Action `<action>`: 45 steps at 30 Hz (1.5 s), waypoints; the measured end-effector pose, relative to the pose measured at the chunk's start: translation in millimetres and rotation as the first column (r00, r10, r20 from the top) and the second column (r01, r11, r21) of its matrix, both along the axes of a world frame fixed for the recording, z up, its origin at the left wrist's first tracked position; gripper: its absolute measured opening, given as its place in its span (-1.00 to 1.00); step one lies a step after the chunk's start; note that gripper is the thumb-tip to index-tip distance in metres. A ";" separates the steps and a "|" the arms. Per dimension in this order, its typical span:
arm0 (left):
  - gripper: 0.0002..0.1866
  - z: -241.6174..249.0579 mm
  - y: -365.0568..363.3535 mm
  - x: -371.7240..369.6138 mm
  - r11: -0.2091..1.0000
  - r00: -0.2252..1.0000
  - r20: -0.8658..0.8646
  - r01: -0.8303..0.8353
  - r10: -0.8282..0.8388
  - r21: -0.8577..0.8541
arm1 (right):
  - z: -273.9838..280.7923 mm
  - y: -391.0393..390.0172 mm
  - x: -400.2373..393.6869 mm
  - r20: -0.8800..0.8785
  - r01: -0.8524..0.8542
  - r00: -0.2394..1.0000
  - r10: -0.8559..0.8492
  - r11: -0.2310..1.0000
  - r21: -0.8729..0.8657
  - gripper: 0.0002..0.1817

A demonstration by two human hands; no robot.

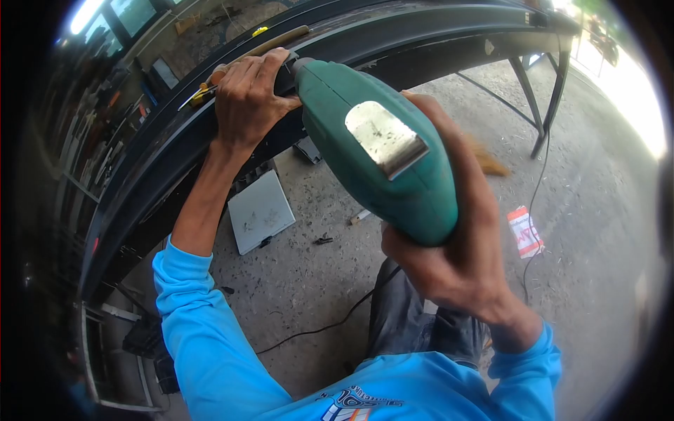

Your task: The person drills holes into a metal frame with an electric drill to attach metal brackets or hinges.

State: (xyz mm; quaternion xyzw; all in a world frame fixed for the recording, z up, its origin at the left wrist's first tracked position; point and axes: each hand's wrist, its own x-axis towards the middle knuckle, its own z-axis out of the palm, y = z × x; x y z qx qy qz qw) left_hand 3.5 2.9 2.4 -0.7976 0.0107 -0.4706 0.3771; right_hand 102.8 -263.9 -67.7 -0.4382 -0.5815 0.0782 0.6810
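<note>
Two hands are in view, both bare. The right hand (477,238) is wrapped firmly round one green power tool (351,154), which fills the middle of the view and carries one shiny metal plate (382,133) on the side facing up. The left hand (249,95) is half closed, fingers bent over the edge of one dark metal desk (140,168), its thumb just beside the tool's nose; I cannot tell what, if anything, it has hold of there. Two blue sleeves (210,337) run back from the wrists.

On the desk near the left hand lie three smaller things: one wooden handle (284,39), one yellow-handled screwdriver (201,95) and, a little further off, one small yellow object (260,31), too small to name.

Below, on the grey floor (316,281), there is one pale flat panel (261,210), one short white stick (359,217), one small dark piece (323,241) and, well to the right, one red-and-white packet (525,231). Two stretches of black cord show, one near the person's legs (397,316), the other crossing beside the packet; whether they join is hidden
</note>
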 end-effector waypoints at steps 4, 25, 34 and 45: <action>-0.39 0.3 6.2 0.0 1.000 1.000 0.016 -0.006 0.006 0.011 | 1.4 -22.8 -11.3 -0.103 0.042 0.994 -0.039 0.999 0.027 -0.13; -0.34 -1.8 9.2 -4.0 0.999 0.998 -0.060 -0.008 0.006 -0.036 | -35.9 -43.2 -14.3 -0.075 0.238 0.966 -0.248 0.963 -0.122 -0.28; -0.36 -2.7 8.0 -4.4 0.999 0.998 -0.063 -0.011 0.008 -0.045 | -35.8 -34.9 -11.9 0.046 0.250 0.968 -0.247 0.963 -0.097 -0.12; -0.36 -1.7 5.0 -4.1 0.999 0.998 -0.060 -0.005 0.003 -0.040 | -35.5 -44.5 -16.6 -0.102 0.191 0.971 -0.218 0.956 -0.222 -0.16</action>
